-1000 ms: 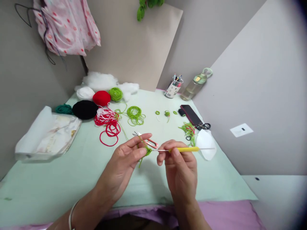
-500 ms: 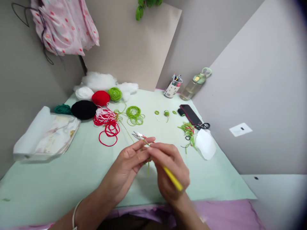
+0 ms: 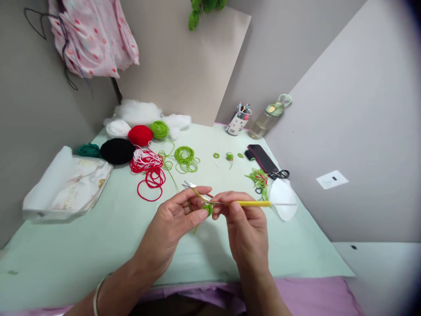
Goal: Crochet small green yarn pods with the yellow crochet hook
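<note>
Between thumb and fingers, my left hand point(image 3: 179, 215) pinches a small green crochet piece point(image 3: 208, 208), with green yarn running over its forefinger. A crochet hook point(image 3: 253, 203) with a yellow handle lies level in my right hand point(image 3: 246, 219), fingers closed round it. Its thin metal tip points left and meets the top of the green piece. Just beyond the left fingertips, small scissors or snips point(image 3: 189, 185) with pointed blades rest on the table, their handles partly hidden by the hands. A green yarn tail hangs below the piece.
Red and white yarn point(image 3: 151, 171) and a loose green coil point(image 3: 186, 159) lie ahead, with balls of yarn point(image 3: 140, 135) behind. Small green pieces point(image 3: 229, 156) sit mid-table. Green scraps point(image 3: 258, 177), a phone point(image 3: 262, 158) and black-handled scissors point(image 3: 282, 174) are at right; a bottle point(image 3: 267, 118) stands behind.
My right hand has turned the crochet hook from slanting down toward me to nearly level. The green piece now shows more between the fingers, and the view has shifted slightly.
</note>
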### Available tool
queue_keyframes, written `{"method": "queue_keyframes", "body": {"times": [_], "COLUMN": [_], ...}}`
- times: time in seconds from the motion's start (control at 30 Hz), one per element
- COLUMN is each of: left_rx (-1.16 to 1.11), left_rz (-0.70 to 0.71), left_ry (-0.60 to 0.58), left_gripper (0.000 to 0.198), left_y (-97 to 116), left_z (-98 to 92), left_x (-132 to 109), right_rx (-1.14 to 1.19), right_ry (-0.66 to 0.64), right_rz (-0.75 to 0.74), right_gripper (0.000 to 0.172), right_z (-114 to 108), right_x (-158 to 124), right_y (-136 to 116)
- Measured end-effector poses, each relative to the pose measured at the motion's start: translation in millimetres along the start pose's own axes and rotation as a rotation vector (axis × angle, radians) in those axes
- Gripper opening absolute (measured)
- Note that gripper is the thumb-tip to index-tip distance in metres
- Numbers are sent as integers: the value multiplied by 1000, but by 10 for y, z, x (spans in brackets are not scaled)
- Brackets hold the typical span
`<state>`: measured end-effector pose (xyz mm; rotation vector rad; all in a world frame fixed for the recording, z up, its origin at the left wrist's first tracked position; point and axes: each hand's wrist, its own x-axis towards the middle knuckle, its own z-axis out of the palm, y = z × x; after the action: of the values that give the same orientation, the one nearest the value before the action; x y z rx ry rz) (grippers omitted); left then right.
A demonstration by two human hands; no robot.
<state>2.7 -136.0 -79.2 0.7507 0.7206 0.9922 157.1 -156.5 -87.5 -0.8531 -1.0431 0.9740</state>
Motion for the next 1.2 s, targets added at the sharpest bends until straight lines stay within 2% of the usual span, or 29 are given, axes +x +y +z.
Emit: {"method": "queue_keyframes", "body": {"times": [0.2,0.37,0.47,0.63,0.73,0.83,0.93,1.0,1.1,1.2], "left_rx": [40,38,77,233,308,184,-119,-266,-318,-294], "left_rz": [-2,36,73,231,293,190,-71,-195,-214,-173], "left_ry": [14,34,43,121,196,175,9,-70,-83,-86], "left_gripper": [30,27,28,26,23,37,53,54,47,44], "left_y": [38,37,18,-20,-33,-41,-37,-24,4,33], "left_z": [-11,-24,-32,-9,14,27,32,26,-2,-35], "left_x": [2,2,-11,-27,-33,-35,-25,-15,1,5], "right_rx": [62,-2,-188,-518,-704,-854,-881,-855,-685,-403], "right_ry": [7,-16,-19,-111,-154,-98,-33,-15,-13,0], "right_rz": [55,21,-106,-454,-536,-567,-610,-645,-588,-402], "right_gripper": [17,19,22,32,40,43,47,49,43,28], "right_z": [12,-7,-10,-26,-53,-71,-77,-80,-82,-67], "right_x": [44,-4,-76,-163,-194,-227,-252,-259,-253,-224], "right_y": [-54,-58,-75,-68,-2,88,144,145,95,8]}}
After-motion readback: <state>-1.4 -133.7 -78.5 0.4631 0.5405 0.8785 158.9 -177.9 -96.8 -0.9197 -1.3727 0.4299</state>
